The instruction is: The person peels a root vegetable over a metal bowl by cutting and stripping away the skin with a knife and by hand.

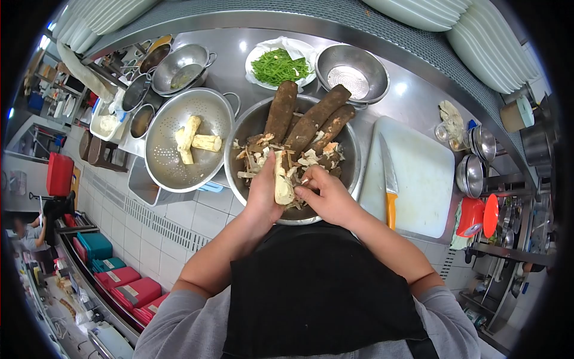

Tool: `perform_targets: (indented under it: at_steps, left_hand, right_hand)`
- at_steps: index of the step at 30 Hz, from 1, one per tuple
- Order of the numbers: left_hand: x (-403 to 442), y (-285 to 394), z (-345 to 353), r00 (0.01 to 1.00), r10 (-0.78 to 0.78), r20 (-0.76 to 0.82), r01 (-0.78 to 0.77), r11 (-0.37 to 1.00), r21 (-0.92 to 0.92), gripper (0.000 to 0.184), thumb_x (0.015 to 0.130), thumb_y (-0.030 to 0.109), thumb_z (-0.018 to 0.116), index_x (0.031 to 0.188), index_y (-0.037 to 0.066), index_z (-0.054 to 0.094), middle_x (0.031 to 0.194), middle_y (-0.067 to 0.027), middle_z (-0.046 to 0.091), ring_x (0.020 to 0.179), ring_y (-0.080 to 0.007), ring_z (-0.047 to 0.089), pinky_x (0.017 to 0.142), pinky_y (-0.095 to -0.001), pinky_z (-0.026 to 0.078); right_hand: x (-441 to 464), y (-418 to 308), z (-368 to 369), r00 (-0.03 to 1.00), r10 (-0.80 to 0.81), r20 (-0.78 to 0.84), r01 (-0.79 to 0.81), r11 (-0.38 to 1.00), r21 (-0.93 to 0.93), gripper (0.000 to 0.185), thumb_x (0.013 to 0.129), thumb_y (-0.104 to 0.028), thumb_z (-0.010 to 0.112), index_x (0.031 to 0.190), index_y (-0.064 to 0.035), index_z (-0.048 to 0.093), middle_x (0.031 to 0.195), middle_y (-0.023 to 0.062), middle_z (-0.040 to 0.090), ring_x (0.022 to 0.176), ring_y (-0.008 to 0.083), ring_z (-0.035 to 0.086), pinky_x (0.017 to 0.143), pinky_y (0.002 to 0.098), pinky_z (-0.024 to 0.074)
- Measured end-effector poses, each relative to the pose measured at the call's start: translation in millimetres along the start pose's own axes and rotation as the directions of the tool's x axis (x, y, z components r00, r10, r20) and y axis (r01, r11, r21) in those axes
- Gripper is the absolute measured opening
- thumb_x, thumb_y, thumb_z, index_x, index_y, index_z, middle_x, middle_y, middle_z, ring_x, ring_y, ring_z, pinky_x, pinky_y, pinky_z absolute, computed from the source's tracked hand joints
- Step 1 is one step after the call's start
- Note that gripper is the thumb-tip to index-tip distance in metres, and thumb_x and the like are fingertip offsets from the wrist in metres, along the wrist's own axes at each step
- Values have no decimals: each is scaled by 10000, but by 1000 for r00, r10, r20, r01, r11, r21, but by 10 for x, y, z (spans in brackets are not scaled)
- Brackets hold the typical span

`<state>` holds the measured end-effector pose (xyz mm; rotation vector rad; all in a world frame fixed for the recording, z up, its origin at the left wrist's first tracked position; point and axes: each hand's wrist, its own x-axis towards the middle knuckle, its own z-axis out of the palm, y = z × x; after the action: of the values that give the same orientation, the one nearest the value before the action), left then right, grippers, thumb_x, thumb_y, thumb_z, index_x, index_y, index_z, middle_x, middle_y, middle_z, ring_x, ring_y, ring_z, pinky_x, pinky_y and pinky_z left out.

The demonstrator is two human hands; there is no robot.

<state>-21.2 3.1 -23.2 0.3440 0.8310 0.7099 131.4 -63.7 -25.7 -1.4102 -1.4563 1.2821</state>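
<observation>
My left hand (262,186) is wrapped round a peeled, pale yellow piece of root (283,186), held upright over a large steel bowl (238,185). Close to its right side, the fingers of my right hand (323,190) are curled in a pinch; what they hold, if anything, is hidden. Several long, brown-skinned roots (281,113) lean in the bowl, among loose scraps of peel (309,157). On the left, a steel colander (156,152) contains peeled root pieces (206,143).
A knife (388,170) with an orange handle lies on a white cutting board (421,179) at the right. Behind the bowl are a plate of cut greens (278,64) and another steel colander (351,75). Stacked plates (490,48) stand on the shelf above.
</observation>
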Motion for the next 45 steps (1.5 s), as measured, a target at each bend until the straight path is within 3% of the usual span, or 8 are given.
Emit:
perform_targets:
  at_steps: [10, 12, 14, 20, 26, 35, 40, 45]
  left_hand:
    - [-55, 109, 76, 997, -56, -60, 57, 998, 8, 411, 1056, 480, 429, 1183, 118, 575, 897, -35, 654, 644, -149, 634, 463, -286, 474]
    - [7, 74, -92, 990, -140, 7, 140, 990, -9, 401, 1055, 487, 426, 1148, 127, 578, 851, -41, 646, 615, -156, 624, 462, -291, 471]
    - [52, 3, -198, 971, -225, 80, 227, 974, -17, 394, 1054, 493, 424, 1112, 136, 581, 806, -47, 639, 586, -162, 614, 460, -296, 468]
    - [22, 33, -140, 993, -103, -59, 108, 990, 88, 431, 1053, 531, 396, 1056, 144, 585, 731, -41, 604, 560, -168, 584, 473, -304, 464]
    - [-11, 29, -47, 1000, 25, 4, -26, 998, 51, 486, 1089, 447, 344, 1314, 54, 521, 1201, -107, 636, 1065, -222, 650, 904, -382, 540]
    - [-50, -70, -81, 1000, -5, -28, 6, 999, 54, 463, 1085, 443, 371, 1279, 57, 537, 1108, -98, 655, 961, -195, 665, 824, -362, 554]
    - [-139, -117, -100, 994, -102, -35, 107, 982, 157, 447, 1072, 476, 391, 1141, 83, 592, 783, -60, 628, 632, -167, 620, 542, -314, 509]
    - [-174, -35, -126, 989, -148, -11, 148, 984, 96, 516, 1064, 526, 358, 1142, 73, 592, 700, -67, 581, 577, -164, 578, 476, -292, 444]
  right_hand:
    - [127, -2, -4, 992, -45, -118, 40, 998, -46, 186, 1038, -206, 559, 1065, -46, 468, 648, 30, 516, 525, 86, 427, 472, 258, 353]
    - [83, -135, -142, 874, 310, 373, -485, 541, 687, 189, 1073, -257, 478, 1060, -69, 458, 631, 28, 477, 464, 88, 381, 400, 257, 304]
    - [119, -112, -129, 890, 313, 330, -452, 528, 718, 224, 1090, -300, 422, 1048, -83, 459, 640, 33, 481, 431, 97, 369, 365, 259, 281]
    - [68, 18, -161, 993, 119, -6, -119, 992, -50, 207, 1029, -250, 555, 1035, -57, 479, 697, 56, 560, 559, 118, 512, 512, 288, 401]
    - [-4, -224, -104, 990, 84, 113, -58, 975, -213, 258, 998, -270, 567, 1082, -38, 491, 959, 209, 678, 934, 424, 652, 787, 480, 495]
    - [62, 136, 38, 992, -115, -60, 118, 991, 60, 189, 992, -163, 621, 997, -14, 506, 821, 97, 629, 748, 170, 617, 690, 336, 497]
    - [249, 233, -156, 970, 128, -205, -155, 981, -119, 204, 1032, -207, 561, 1006, -22, 482, 807, 56, 611, 657, 150, 570, 587, 307, 467]
    - [195, -40, -395, 847, 530, 38, -482, 735, 477, 191, 1035, -235, 540, 974, -64, 483, 742, 51, 588, 539, 103, 491, 491, 254, 370]
